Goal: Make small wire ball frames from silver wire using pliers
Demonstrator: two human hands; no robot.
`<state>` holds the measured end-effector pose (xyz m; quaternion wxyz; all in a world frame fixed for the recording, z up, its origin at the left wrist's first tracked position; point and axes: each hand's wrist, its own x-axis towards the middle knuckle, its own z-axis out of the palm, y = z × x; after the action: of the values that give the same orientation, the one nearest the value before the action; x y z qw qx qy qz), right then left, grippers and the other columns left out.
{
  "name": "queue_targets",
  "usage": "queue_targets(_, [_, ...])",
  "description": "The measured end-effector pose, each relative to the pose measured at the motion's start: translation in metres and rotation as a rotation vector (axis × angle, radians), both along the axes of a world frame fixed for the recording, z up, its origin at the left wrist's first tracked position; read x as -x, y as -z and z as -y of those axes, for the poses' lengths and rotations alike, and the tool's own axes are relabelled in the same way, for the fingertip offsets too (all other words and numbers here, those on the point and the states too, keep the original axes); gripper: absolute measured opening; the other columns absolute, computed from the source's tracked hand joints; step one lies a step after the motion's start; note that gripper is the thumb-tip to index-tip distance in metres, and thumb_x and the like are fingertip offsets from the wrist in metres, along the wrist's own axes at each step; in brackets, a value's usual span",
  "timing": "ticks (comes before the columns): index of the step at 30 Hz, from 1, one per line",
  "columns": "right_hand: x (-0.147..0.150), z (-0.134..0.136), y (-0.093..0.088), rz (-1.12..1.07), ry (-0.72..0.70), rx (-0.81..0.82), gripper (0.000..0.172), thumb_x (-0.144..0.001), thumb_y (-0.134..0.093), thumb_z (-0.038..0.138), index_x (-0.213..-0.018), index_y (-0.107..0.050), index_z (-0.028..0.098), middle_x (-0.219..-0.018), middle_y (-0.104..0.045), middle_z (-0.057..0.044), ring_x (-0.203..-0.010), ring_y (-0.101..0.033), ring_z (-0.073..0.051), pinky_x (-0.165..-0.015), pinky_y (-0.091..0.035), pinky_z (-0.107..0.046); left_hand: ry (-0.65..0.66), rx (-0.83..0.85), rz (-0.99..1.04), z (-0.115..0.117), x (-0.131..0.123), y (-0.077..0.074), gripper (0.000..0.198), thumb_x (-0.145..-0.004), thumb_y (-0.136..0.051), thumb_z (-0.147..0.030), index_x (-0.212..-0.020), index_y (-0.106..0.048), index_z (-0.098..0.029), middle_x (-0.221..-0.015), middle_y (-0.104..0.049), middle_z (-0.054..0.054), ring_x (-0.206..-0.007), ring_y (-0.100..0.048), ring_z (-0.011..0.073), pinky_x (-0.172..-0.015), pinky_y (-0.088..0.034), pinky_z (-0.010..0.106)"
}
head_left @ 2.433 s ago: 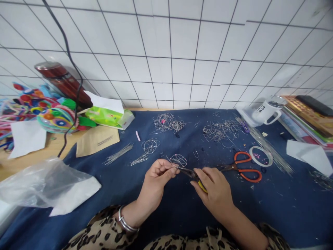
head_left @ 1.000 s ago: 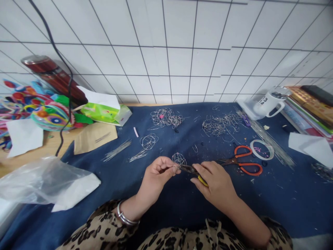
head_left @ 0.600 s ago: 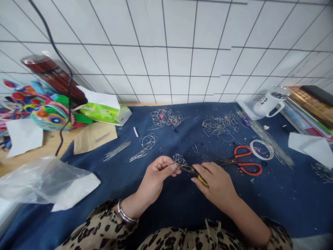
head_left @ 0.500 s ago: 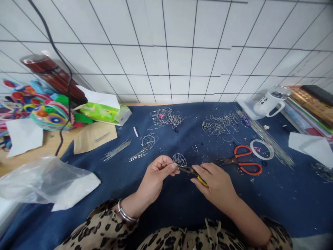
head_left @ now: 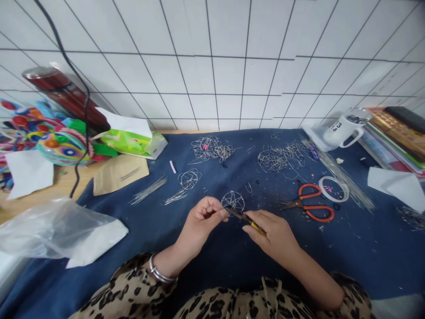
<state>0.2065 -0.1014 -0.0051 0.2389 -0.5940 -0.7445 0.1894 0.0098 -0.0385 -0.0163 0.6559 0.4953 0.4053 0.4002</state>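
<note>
A small round wire frame [head_left: 233,197], with spokes and a few pink beads on it, stands above the cloth between my hands. My left hand [head_left: 204,223] pinches its lower left edge between thumb and index finger. My right hand [head_left: 274,232] is wrapped round a pair of pliers [head_left: 255,227] with yellow handles. The dark plier jaws reach left to the wire close to my left fingertips; whether they grip it I cannot tell. To the right of my right hand lie orange-handled scissors [head_left: 307,203].
Wire tangles [head_left: 212,148] and another wire pile [head_left: 282,157] lie at the back of the blue cloth [head_left: 206,283]. Cut wires [head_left: 148,190] and a wire ring [head_left: 190,179] are on the left. A bead-holding ring dish [head_left: 348,195] and a mug [head_left: 345,130] stand right.
The round wire frame has turned to face me more, now showing its full circle and spokes. The pliers have shifted slightly with it. Both hands stay in nearly the same place.
</note>
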Motion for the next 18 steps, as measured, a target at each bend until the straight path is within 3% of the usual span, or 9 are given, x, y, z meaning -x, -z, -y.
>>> queue_targets(8, [0.0012, -0.0012, -0.0036, -0.106, 0.008, 0.125, 0.032, -0.087, -0.049, 0.039, -0.112, -0.059, 0.022, -0.091, -0.063, -0.003, -0.083, -0.059, -0.015, -0.075, -0.047, -0.027, -0.013, -0.007, -0.033, 0.0007, 0.0000, -0.0019, 0.010, -0.079, -0.062, -0.018, -0.078, -0.053, -0.015, -0.068, -0.057, -0.002, -0.061, -0.051, 0.0085, -0.061, -0.041, 0.020])
queue_targets(18, [-0.0018, -0.0004, -0.0060, 0.018, -0.030, 0.044, 0.035, -0.085, -0.051, 0.040, -0.112, -0.058, 0.020, -0.097, -0.062, -0.006, -0.090, -0.057, -0.019, -0.082, -0.047, -0.033, 0.022, -0.020, -0.070, -0.0033, 0.0029, -0.0021, 0.010, -0.080, -0.061, -0.018, -0.078, -0.051, -0.016, -0.062, -0.054, -0.004, -0.059, -0.048, 0.0077, -0.059, -0.039, 0.019])
